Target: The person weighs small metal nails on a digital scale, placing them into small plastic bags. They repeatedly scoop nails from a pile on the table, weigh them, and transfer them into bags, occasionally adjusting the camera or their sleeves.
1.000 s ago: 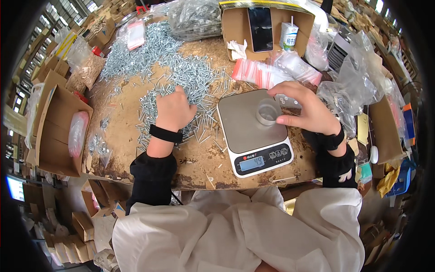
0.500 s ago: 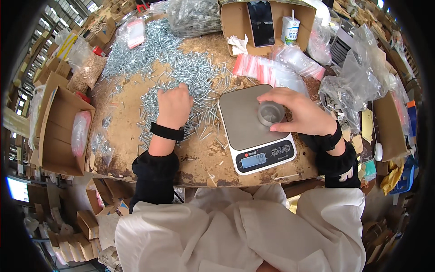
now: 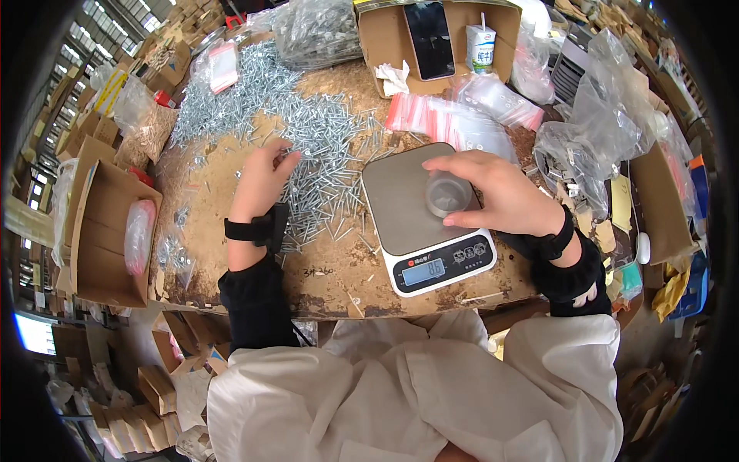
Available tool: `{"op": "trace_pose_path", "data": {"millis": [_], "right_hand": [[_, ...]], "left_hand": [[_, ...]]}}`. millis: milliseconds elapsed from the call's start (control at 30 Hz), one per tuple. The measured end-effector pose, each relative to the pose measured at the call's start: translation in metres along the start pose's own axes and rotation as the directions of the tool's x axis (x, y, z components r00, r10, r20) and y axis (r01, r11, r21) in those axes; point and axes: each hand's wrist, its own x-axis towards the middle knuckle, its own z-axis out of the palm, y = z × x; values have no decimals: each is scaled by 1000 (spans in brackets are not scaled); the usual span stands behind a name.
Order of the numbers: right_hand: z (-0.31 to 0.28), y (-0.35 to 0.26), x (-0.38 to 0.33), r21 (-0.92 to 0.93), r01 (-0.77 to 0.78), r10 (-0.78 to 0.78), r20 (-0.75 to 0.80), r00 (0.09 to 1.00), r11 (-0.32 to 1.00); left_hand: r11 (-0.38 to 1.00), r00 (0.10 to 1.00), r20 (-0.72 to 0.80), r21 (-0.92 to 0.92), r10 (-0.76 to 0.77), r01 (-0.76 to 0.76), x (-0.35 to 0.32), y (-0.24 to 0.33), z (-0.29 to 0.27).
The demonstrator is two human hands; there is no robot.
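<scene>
A small translucent grey cup (image 3: 448,197) stands on the steel pan of a white digital scale (image 3: 385,200), whose display is lit. My right hand (image 3: 500,189) curves around the cup, thumb on the near side and fingers on the far side. My left hand (image 3: 265,177) is at the left edge of a big loose pile of silvery screws (image 3: 315,138). Its fingers are curled in, with the thumb toward the screws; whatever lies between the fingertips is too small to make out. A black band circles each wrist.
Behind the scale lie red-edged clear zip bags (image 3: 431,119). An upturned cardboard box (image 3: 493,65) holds a phone (image 3: 431,42) and a drink carton (image 3: 481,48). At the left stands an open carton (image 3: 108,231) with a pink-and-clear bag (image 3: 140,237). Crumpled plastic (image 3: 593,146) lies right.
My left hand has shifted left and turned, bringing the thumb into sight at the pile's edge. The right hand stays around the cup. The figure on the scale's display has changed.
</scene>
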Motion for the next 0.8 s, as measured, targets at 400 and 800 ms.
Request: {"op": "trace_pose_path", "data": {"millis": [400,800], "right_hand": [[20,4,2,40,-19,24,-127,992,999],[24,3,4,116,23,-9,-116,993,993]], "left_hand": [[895,911,91,-247,402,-371,-13,132,27],[867,844,206,-189,495,-462,-31,154,58]]}}
